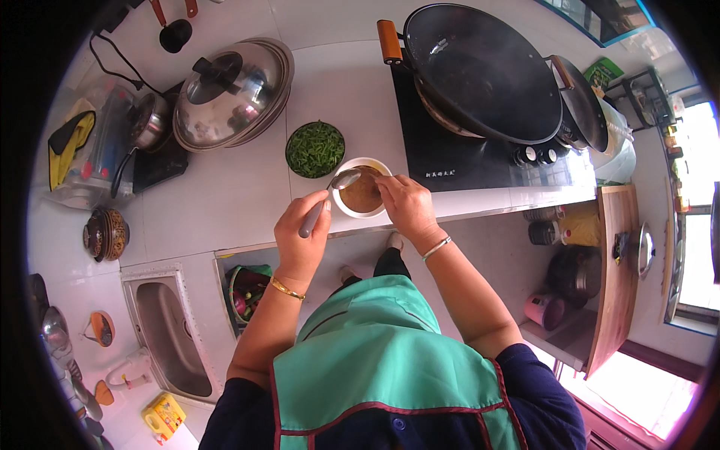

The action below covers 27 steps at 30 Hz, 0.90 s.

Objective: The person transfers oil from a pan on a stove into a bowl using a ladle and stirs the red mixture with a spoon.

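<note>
A small white bowl [385,166] of brown liquid stands near the counter's front edge. My left hand [302,221] is closed round the grey handle of a metal spoon [346,178], whose head hangs over the bowl's left side. On the bowl's right, my right hand [407,206] has its fingers pinched together at the rim, with the fingertips over the liquid. What they pinch, if anything, is too small to tell. Just behind and left of the bowl is a dark bowl of chopped green leaves [316,149].
A big black wok [487,75] sits on the black stove [480,169] at the right. A lidded steel pan [240,97] stands back left, beside a small saucepan [149,120]. The sink [176,337] lies left; an open wooden cabinet door [619,270] juts out below right.
</note>
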Each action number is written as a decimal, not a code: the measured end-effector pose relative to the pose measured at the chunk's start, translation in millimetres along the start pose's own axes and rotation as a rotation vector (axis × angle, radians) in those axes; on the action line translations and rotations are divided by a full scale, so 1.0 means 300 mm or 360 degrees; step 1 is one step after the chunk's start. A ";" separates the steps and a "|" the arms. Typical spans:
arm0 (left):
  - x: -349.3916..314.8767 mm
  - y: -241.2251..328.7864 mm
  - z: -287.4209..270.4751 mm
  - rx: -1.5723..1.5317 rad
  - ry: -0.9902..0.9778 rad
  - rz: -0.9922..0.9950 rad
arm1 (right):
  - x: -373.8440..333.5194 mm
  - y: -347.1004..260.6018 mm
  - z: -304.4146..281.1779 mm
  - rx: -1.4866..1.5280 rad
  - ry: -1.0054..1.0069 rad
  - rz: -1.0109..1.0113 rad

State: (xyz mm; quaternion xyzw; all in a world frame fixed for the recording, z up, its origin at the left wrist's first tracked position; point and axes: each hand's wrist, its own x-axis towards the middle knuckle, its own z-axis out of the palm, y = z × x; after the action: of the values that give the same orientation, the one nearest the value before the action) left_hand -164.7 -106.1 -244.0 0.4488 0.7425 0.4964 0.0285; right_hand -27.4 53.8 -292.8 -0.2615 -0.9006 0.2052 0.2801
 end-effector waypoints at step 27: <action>0.053 0.003 -0.010 -0.0114 0.0059 -0.0022 | -0.063 0.052 0.003 0.0028 -0.0475 -0.0242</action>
State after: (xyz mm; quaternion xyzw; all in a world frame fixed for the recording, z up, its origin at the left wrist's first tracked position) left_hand -175.3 -97.0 -235.4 0.4331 0.7278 0.5306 0.0342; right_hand -9.1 54.6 -309.0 -0.1567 -0.9475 0.2278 0.1604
